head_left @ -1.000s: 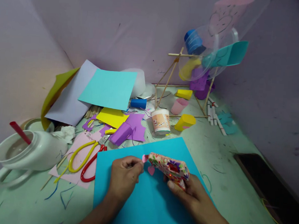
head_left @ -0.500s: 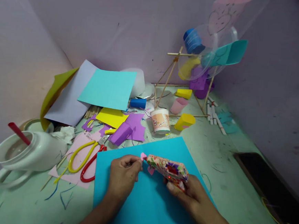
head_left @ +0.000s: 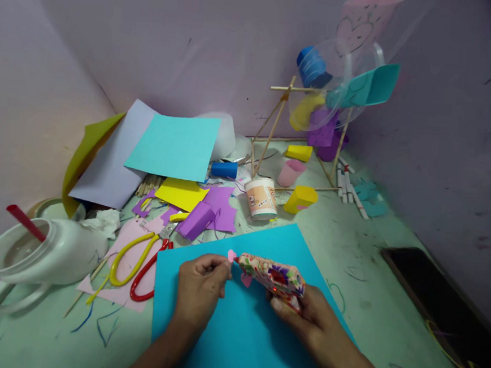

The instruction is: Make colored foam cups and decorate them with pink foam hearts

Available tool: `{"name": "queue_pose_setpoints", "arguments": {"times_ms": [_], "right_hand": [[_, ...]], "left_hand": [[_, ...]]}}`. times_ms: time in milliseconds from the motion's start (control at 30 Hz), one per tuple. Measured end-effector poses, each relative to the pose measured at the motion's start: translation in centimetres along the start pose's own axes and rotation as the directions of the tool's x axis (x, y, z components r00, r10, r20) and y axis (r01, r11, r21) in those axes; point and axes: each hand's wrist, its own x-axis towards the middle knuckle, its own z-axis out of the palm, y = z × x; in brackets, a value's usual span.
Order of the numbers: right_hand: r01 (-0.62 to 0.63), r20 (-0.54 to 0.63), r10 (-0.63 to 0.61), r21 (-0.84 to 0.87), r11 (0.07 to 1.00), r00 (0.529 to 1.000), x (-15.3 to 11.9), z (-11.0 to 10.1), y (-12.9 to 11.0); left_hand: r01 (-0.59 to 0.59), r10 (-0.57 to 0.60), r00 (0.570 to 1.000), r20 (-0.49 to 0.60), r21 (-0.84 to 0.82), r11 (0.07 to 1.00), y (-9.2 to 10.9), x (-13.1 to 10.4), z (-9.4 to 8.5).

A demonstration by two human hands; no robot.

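Observation:
My left hand (head_left: pixel 202 287) pinches a small pink paper cutout (head_left: pixel 232 256) above a blue sheet (head_left: pixel 233 342). My right hand (head_left: pixel 309 319) is wrapped round a glue gun (head_left: pixel 272 277) covered in a flowered pattern, with a small red light on its side. Its red tip points left and meets or nearly meets the cutout; the exact contact is too small to tell. Another pink paper piece (head_left: pixel 246 280) shows just below the front of the glue gun, over the blue sheet.
Scissors (head_left: pixel 167 232) and a white jug (head_left: pixel 74 253) are at the left. Behind the sheet stand a printed paper cup (head_left: pixel 261 199) and a yellow cup (head_left: pixel 301 200). A stick frame (head_left: pixel 275 124) carries coloured cups. A dark phone-like slab (head_left: pixel 436 301) lies right.
The whole view has shifted slightly, so things appear a little further left. Both hands keep nearly the same pose, with the cutout and glue gun still held.

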Motion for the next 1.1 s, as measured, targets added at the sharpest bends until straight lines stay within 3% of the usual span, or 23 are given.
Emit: {"name": "queue_pose_setpoints", "arguments": {"times_ms": [467, 633, 800, 967, 1100], "right_hand": [[-0.026, -0.063, 0.028, 0.029, 0.999, 0.998, 0.0, 0.2, -0.1], [-0.102, -0.119, 0.116, 0.118, 0.988, 0.986, -0.1, -1.8, 0.0], [-0.242, -0.301, 0.329, 0.293, 0.925, 0.895, 0.4, -6.0, 1.8], [-0.326, -0.517, 0.374, 0.185, 0.927, 0.770, 1.1, -9.0, 3.2], [-0.290, -0.511, 0.377, 0.245, 0.925, 0.772, 1.1, -9.9, 3.4]], "left_hand": [[0.000, 0.000, 1.000, 0.030, 0.004, 1.000, -0.4, 0.1, 0.0], [0.016, -0.015, 0.999, 0.040, -0.016, 1.000, -0.4, 0.2, -0.3], [0.021, -0.020, 0.999, 0.039, -0.040, 0.999, -0.5, 0.3, -0.5], [0.012, -0.011, 1.000, 0.028, -0.048, 0.999, -0.8, 0.4, -0.7], [0.011, -0.008, 0.999, 0.035, -0.084, 0.996, -1.1, 0.5, -0.9]]}}
